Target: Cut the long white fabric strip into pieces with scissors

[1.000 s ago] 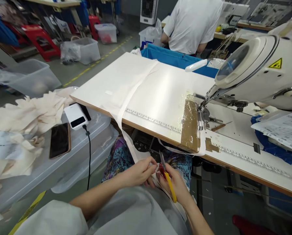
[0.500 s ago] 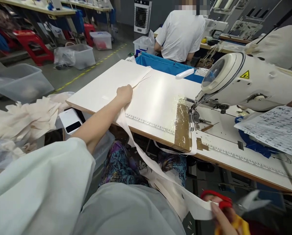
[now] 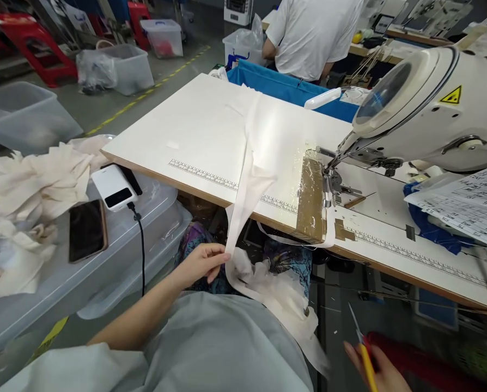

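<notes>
Pinching white strip (image 3: 243, 201) in left hand (image 3: 200, 263) | right hand (image 3: 380, 370) low, gripping scissors (image 3: 363, 348)

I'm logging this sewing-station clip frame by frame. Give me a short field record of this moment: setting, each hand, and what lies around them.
setting: sewing table with a sewing machine at its right
left hand: pinches a white fabric strip below the table edge
strip: runs up over the table edge and across the top, with more bunched in the lap
right hand: low at the right, holds scissors with a yellow handle, blades up
left side: phone and power bank on a plastic bin lid
background: a person in a white shirt, back turned
</notes>
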{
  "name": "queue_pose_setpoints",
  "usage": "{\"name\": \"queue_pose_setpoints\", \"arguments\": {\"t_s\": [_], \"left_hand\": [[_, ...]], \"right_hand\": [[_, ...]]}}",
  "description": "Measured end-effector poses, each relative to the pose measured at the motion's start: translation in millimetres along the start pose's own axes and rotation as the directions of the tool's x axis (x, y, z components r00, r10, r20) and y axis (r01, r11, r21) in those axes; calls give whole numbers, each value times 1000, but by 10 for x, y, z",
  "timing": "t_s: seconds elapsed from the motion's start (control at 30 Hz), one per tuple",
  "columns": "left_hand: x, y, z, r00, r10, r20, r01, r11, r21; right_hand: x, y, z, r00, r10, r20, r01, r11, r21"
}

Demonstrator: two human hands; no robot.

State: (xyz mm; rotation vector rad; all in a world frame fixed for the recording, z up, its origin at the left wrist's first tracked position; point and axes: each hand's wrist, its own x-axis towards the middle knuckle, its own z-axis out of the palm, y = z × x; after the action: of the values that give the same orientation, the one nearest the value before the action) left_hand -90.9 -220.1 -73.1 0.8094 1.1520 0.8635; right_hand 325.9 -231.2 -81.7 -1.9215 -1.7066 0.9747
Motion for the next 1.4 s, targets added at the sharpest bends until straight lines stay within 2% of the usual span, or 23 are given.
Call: {"name": "queue_pose_setpoints", "arguments": {"t_s": [0.07,0.1,0.13,0.17,0.23,0.3,0.37,0.47,0.53,0.63,0.83,1.07,1.4], "left_hand": [[-25,-159,106,999,-9,-53,5,997,-81],[-44,-209,154,997,-3,-84,-7,993,-117],[-70,-244,197,994,7,-112,-23,990,-142],[-100,-266,232,991,14,-137,-35,987,-157],[-164,-292,272,986,7,-164,-36,985,-170],[-217,-307,274,985,-12,-175,-19,984,-177],[-248,-313,254,984,-38,-175,3,980,-197],[-264,-301,226,982,-81,-170,38,969,-244],[-266,-285,221,980,-105,-169,56,961,-270],[-265,-271,218,979,-117,-167,66,957,-281],[-243,-302,178,980,-116,-159,68,958,-278],[-225,-336,158,984,-112,-138,71,959,-275],[-219,-314,149,987,-111,-118,77,962,-262]], "right_hand": [[87,-195,290,987,-40,156,35,999,37],[134,-328,424,964,-75,257,60,996,68],[188,-481,542,884,-149,443,102,987,127],[251,-645,639,800,-222,557,151,974,170],[401,-972,772,642,-310,701,258,949,183],[562,-1241,851,532,-330,780,360,922,144],[700,-1421,911,455,-320,831,460,883,88],[828,-1554,1000,366,-291,884,567,823,36],[864,-1596,1054,334,-279,901,602,798,24],[875,-1643,1104,344,-296,891,666,746,-9],[829,-1726,1114,459,-334,824,794,571,-211],[769,-1731,1136,522,-345,780,789,542,-288],[786,-1756,1186,525,-387,759,814,488,-314]]}}
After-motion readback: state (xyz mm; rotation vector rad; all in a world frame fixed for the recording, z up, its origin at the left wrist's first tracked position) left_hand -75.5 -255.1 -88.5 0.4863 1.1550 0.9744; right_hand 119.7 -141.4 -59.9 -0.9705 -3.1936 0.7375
